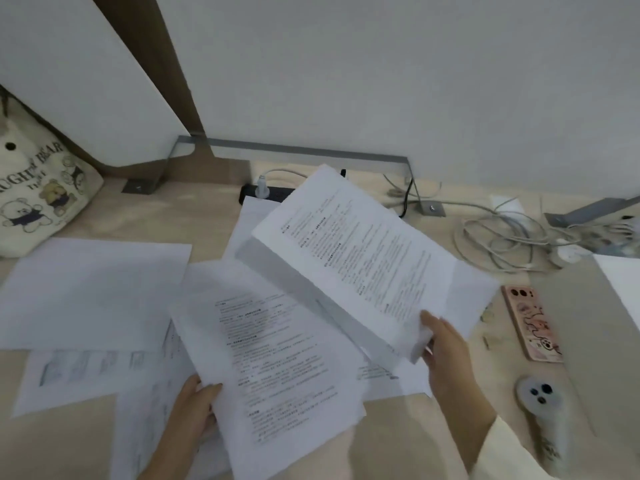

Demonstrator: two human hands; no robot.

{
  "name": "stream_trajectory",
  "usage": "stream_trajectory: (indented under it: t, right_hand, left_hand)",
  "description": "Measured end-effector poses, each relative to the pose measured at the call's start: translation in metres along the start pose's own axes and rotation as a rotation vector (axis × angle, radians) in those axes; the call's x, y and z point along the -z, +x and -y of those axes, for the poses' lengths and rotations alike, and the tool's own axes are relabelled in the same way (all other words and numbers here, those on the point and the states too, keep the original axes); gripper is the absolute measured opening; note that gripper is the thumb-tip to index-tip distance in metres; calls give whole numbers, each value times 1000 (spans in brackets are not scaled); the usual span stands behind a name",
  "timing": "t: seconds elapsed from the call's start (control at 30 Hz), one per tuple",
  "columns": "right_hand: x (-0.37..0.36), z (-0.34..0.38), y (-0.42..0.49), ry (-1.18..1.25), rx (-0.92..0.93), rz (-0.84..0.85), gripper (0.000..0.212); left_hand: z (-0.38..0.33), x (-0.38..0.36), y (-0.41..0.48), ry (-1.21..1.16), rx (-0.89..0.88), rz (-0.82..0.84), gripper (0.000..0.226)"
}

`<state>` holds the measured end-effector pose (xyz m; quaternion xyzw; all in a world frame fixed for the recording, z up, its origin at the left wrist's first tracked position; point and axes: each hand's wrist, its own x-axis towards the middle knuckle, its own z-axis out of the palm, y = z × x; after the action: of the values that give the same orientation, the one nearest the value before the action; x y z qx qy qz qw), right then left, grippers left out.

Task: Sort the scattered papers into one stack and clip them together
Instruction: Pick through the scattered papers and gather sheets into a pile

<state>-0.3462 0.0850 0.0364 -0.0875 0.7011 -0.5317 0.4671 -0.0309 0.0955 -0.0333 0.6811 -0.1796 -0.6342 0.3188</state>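
I've got L hand (194,403) gripping a printed sheet (277,368) at its near-left edge. R hand (446,348) pinches a second sheet (353,258), lifted. Loose papers (93,292) cover the counter (398,438) centre-left. Right: pink phone (533,323), cables (502,237). Far left: tote bag (38,188). Bare room near-centre.

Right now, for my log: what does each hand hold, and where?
The left hand holds a printed sheet by its lower left edge; the right hand pinches raised papers at their near corner.
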Motion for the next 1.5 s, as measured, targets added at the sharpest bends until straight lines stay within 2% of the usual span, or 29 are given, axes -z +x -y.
stream_trajectory:
  t: [0.17,0.3,0.5,0.57,0.63,0.73,0.83,0.93,1.03,1.17,1.37,1.5]
  right_hand:
    - [-24,-59,-22,-217,-138,86,23]
    - [-34,-84,-38,-372,-214,184,22]
    - [-39,-94,-53,-569,-360,400,28]
    - [-42,-92,-57,-627,-409,488,23]
    - [-44,-90,-61,-705,-452,579,19]
    - [-44,-81,-62,-853,-448,708,28]
    - [-45,-64,-54,-887,-348,765,43]
    - [-62,-43,-45,-802,-113,690,46]
    - [-96,-37,-37,-809,159,664,34]
    - [-167,-58,-41,-1038,481,760,13]
    - [-286,-110,-78,-1483,875,1064,47]
    - [-325,-139,-95,-1642,1042,1100,56]
  left_hand:
    - [7,-4,-2,-32,7,51,36]
    - [4,-16,-4,-94,-27,84,32]
    - [2,-32,0,-52,-62,49,50]
    - [3,-35,0,-21,-79,26,53]
    - [6,-36,0,-1,-96,-2,50]
    - [8,-36,0,55,-112,-29,44]
    - [4,-32,-3,122,-180,-35,45]
    - [0,-15,-5,199,-235,-47,45]
    - [0,14,-7,238,-218,-27,40]
    - [5,55,-5,319,-183,-75,35]
    - [13,78,3,473,-98,-64,45]
    - [18,72,9,644,-107,-85,44]
